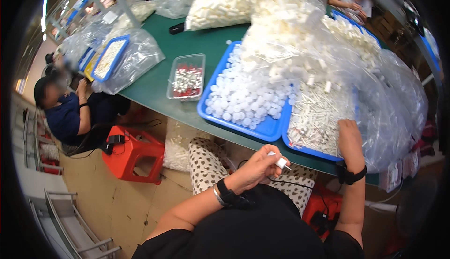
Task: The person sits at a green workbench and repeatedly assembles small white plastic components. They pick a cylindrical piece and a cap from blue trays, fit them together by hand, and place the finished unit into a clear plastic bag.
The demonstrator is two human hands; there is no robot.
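My left hand (260,167), raised in front of my body, is closed in a pinch round a small white cylindrical plastic piece (280,162) with a thin pin sticking out of its end. At the right side of a blue tray (307,150), my right hand (350,139) dips with fingers bent down and together among small thin silvery-white parts (311,116); its fingertips are partly hidden, so what they pinch does not show. Beside it, another blue tray (268,130) holds many round translucent white caps (243,92).
A big clear bag of white cylinders (286,29) overhangs both trays. A clear plastic box (186,78) with red and silvery parts stands on the green table (154,85). At left, a seated person (70,104) works near a red stool (133,153). Another person (351,1) sits across.
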